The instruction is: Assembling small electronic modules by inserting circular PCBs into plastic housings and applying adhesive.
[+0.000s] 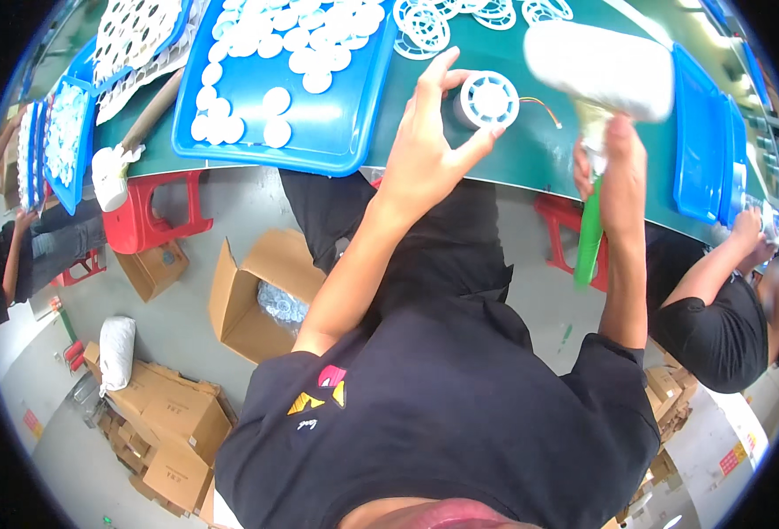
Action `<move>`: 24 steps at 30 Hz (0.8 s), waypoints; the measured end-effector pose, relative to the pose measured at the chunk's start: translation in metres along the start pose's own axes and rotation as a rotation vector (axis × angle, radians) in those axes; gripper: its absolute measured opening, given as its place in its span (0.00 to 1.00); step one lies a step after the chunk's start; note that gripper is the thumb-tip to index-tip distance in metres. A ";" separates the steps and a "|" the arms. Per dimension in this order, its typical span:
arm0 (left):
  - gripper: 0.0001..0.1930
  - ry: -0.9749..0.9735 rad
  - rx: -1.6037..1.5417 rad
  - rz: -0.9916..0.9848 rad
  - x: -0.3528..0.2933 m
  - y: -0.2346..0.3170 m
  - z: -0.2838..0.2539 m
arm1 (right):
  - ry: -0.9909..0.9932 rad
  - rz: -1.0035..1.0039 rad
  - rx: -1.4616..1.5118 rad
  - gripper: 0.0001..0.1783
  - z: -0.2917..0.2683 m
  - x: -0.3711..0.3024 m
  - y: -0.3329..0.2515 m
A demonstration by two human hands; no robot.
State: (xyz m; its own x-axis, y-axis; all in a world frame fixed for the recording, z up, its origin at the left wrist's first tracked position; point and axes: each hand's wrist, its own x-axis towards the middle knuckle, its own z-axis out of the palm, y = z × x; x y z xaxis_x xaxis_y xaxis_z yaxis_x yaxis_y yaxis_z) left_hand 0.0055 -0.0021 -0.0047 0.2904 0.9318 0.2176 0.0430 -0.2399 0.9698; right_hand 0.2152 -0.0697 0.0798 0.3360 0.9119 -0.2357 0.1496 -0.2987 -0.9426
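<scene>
My left hand (pixel 423 157) grips a small round white fan-like part (pixel 489 100) on the green table, thumb on its near side and fingers behind. Spoke-like openings ring its top face, and a thin wire lead (pixel 544 110) runs from it to the right. In my right hand (pixel 620 172) is a mallet, with its fingers wrapped round the handle (pixel 589 231), which shows green at the lower end. Its thick head (pixel 599 69), wrapped in white, is raised to the right of the round part, apart from it.
A blue tray (pixel 319 157) of white discs stands to the left, with white rings (pixel 425 28) beyond. Another mallet (pixel 112 176) lies at the table's left edge. Blue trays (pixel 702 141) and a co-worker's arm (pixel 711 260) are at right. An open carton (pixel 240 304) sits below.
</scene>
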 end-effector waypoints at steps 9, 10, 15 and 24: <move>0.50 0.009 0.125 0.050 0.004 0.001 0.001 | -0.254 -0.023 -0.093 0.29 -0.026 0.035 -0.056; 0.50 0.004 0.118 0.053 0.006 0.003 0.001 | -0.286 -0.035 -0.330 0.30 -0.021 0.037 -0.064; 0.54 0.015 0.201 0.051 0.000 -0.005 0.005 | -0.314 -0.218 -0.628 0.28 -0.010 0.045 -0.112; 0.53 0.047 0.221 0.135 -0.001 -0.015 0.008 | -0.352 -0.647 -1.235 0.31 0.010 0.023 -0.104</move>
State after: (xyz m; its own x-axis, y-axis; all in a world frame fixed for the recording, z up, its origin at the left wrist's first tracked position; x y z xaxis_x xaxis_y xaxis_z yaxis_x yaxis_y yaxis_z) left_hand 0.0121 -0.0019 -0.0201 0.2629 0.8977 0.3537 0.2163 -0.4121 0.8851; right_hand 0.1983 -0.0152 0.1702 -0.3176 0.9456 -0.0703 0.9414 0.3056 -0.1425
